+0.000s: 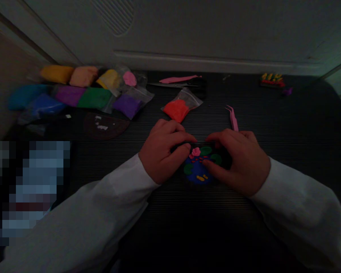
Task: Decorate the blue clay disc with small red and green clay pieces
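Note:
A small round clay pond scene (197,169) lies on the dark table in front of me, blue with green lily pads (215,159), a pink flower (196,151), red bits and two yellow shapes. My left hand (167,151) grips its left far edge, the thumb beside the pink flower and the index finger reaching over the rim. My right hand (238,159) holds the right side, fingers curled at the far edge and the thumb tip on the blue surface by the red bits. Both palms hide parts of the scene's rim.
Beyond my hands lie an orange-red clay bag (176,110), scissors (197,85), a pink tool (177,79) and pink tweezers (233,118). Several clay bags (94,98) and a brown half-disc (106,126) sit left. A blurred screen (36,182) stands near left; a small yellow-red model (272,80) is far right.

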The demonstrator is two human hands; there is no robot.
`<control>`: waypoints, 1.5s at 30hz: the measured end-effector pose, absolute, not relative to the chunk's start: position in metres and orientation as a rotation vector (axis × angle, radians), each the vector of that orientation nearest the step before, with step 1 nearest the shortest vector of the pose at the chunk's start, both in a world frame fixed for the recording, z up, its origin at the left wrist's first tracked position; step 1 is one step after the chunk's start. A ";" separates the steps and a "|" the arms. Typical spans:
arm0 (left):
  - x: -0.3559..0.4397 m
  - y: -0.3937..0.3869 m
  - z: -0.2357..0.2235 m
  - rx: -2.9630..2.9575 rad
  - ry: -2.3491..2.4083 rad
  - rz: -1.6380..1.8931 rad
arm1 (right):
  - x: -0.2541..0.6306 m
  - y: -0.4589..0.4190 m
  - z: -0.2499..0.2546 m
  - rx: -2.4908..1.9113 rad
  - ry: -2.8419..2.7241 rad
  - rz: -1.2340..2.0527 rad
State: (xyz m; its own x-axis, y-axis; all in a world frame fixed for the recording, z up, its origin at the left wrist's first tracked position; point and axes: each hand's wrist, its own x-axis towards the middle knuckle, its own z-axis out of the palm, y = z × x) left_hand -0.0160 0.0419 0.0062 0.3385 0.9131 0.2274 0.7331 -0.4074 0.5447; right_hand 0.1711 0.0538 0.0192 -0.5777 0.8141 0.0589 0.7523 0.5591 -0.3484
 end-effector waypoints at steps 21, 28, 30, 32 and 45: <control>-0.016 0.043 0.006 2.252 1.415 0.753 | 0.168 0.056 0.016 -1.305 -2.646 0.399; -0.016 0.043 0.006 2.261 1.401 0.763 | 0.169 0.056 0.015 -1.305 -2.648 0.390; -0.016 0.044 0.005 2.272 1.390 0.768 | 0.168 0.056 0.015 -1.311 -2.654 0.393; -0.016 0.044 0.005 2.274 1.387 0.772 | 0.168 0.056 0.015 -1.317 -2.656 0.394; -0.019 0.041 0.011 2.164 1.459 0.804 | 0.169 0.055 0.014 -1.299 -2.645 0.369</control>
State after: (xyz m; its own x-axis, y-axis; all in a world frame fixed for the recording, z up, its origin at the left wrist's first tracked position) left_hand -0.0186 0.0415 0.0106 0.2868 0.9290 0.2340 0.6937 -0.3699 0.6181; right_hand 0.1693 0.0552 0.0138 -0.6055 0.7946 0.0443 0.7521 0.5896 -0.2945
